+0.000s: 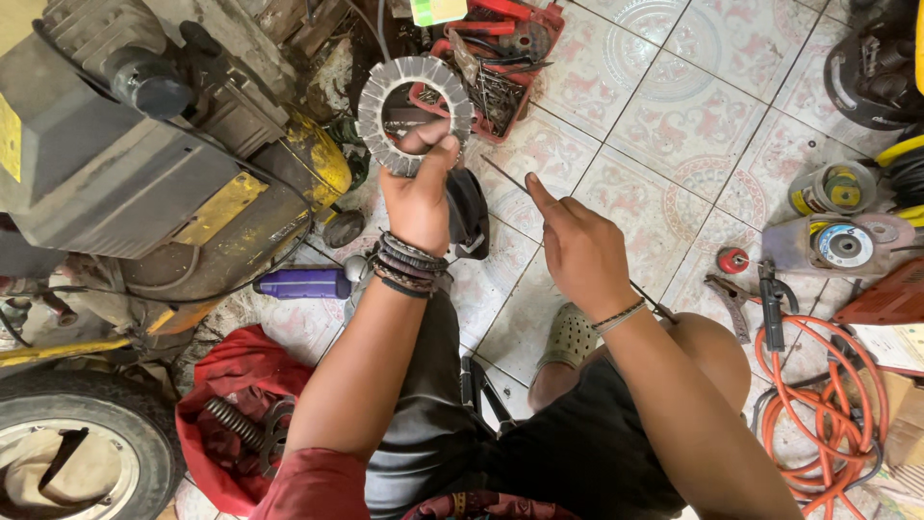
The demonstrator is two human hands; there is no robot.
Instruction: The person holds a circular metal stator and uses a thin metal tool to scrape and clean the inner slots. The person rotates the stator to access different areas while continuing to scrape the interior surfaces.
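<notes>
Item in hand: a toothed metal ring, grey, with slots cut around its inner edge. I see the left hand closed on its lower rim, thumb pressed over the front face, holding it upright above the tiled floor. The left wrist carries a stack of bracelets.

Second item: a thin metal rod. The right hand pinches it between thumb and forefinger, the forefinger stretched along it; its tip points toward the ring but stands apart from it.

Step, as I judge it: the ring is being steadied for work on its slots, with the rod poised as the tool. The next move, I judge, calls for a firm hold on the ring and fine aim of the rod tip into one narrow slot, without slipping onto the thumb.

Containers:
- Red plastic tray, beyond the ring: loose tools, drill bits and small metal parts, heaped.
- Red cloth bag, lower left, mouth open: a coil spring and dark metal parts.

Other stock on the floor: a grey and yellow machine at left; a purple-handled tool beside it; a wheel at lower left; grinding discs and an orange hose at right.
</notes>
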